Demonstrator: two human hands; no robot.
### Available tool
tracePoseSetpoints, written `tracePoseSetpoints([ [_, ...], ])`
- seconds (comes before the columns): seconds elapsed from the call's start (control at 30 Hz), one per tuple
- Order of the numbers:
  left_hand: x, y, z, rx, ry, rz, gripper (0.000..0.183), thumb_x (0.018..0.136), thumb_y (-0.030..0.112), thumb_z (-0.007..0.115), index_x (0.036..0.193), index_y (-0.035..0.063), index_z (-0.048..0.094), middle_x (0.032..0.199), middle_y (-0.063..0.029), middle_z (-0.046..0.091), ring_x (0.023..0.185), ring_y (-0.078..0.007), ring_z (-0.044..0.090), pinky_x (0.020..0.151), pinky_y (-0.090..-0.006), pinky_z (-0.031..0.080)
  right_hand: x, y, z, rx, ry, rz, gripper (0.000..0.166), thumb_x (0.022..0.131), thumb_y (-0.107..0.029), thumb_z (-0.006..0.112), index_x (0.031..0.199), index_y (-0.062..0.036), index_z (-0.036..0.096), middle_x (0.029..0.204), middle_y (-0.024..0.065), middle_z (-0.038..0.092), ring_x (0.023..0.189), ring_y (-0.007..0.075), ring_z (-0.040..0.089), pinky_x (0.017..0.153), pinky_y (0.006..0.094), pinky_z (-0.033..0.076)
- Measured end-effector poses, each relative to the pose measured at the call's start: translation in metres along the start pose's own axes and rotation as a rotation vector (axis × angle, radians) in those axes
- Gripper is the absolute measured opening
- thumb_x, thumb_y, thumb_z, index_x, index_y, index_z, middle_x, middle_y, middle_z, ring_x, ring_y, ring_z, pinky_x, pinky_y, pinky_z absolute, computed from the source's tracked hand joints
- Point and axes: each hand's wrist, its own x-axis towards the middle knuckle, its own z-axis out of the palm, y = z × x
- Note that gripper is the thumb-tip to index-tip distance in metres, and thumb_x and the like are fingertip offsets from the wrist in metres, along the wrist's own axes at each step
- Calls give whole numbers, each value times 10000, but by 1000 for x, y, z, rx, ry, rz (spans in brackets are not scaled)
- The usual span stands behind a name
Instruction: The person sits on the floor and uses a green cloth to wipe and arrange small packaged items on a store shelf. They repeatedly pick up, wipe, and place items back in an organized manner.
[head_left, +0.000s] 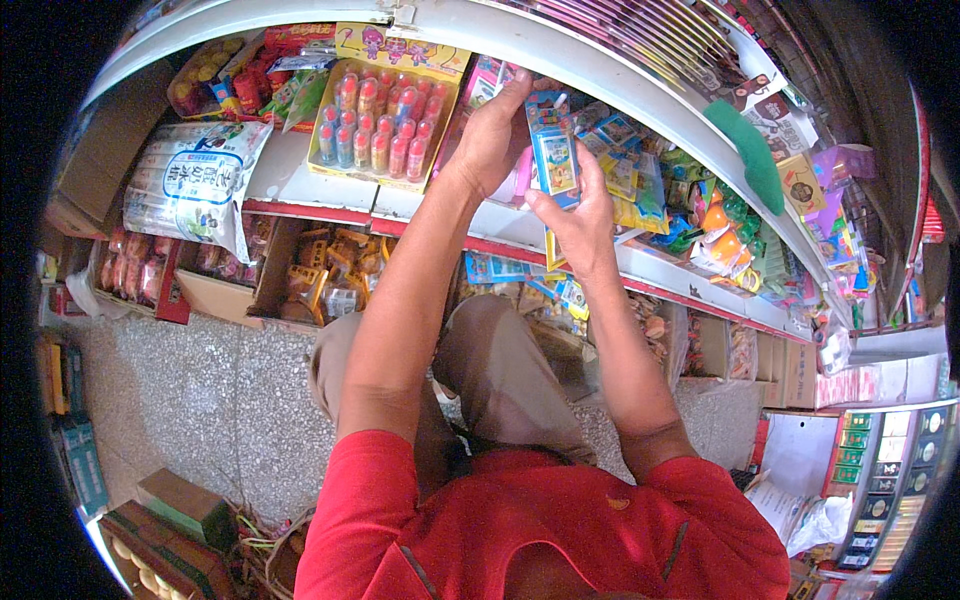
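Note:
My right hand (581, 221) grips a small blue illustrated packet (556, 161) at its lower end, thumb on the near side. Left of the packet, my left hand (491, 142) reaches over the shelf with its thumb pointing up. Its other fingers are hidden, so I cannot tell whether it holds anything. A pink object (523, 174) shows between the two hands. Beside my left hand stands a yellow display box (442, 71) filled with rows of small capped tubes (382, 124). More colourful packets (622, 176) lie in a pile right of my right hand.
A white plastic bag of sticks (196, 184) overhangs the shelf edge (315, 214) on the left. Below sit cardboard boxes of wrapped snacks (330, 270). An upper shelf rail (600, 64) curves above my hands. Orange and green toys (724, 232) lie at right. My knees are close to the lower boxes.

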Motion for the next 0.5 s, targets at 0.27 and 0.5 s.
tracePoseSetpoints([
  [0.27, 0, -2, 0, -19, -128, -10, 459, 1003, 379, 389, 1221, -4, 517, 1137, -109, 591, 1046, -205, 564, 962, -366, 431, 32, -22, -2, -98, 155, -114, 601, 747, -186, 727, 1296, -62, 518, 1190, 187, 610, 1058, 340, 611, 924, 376, 460],
  [0.5, 0, -1, -2, -115, -136, -10, 380, 1002, 338, 397, 1191, 32, 519, 1123, -87, 594, 1041, -206, 568, 953, -368, 436, 46, -13, 4, 9, 258, -182, 395, 769, -96, 709, 1150, -40, 624, 1031, 149, 679, 981, 266, 646, 879, 357, 470],
])
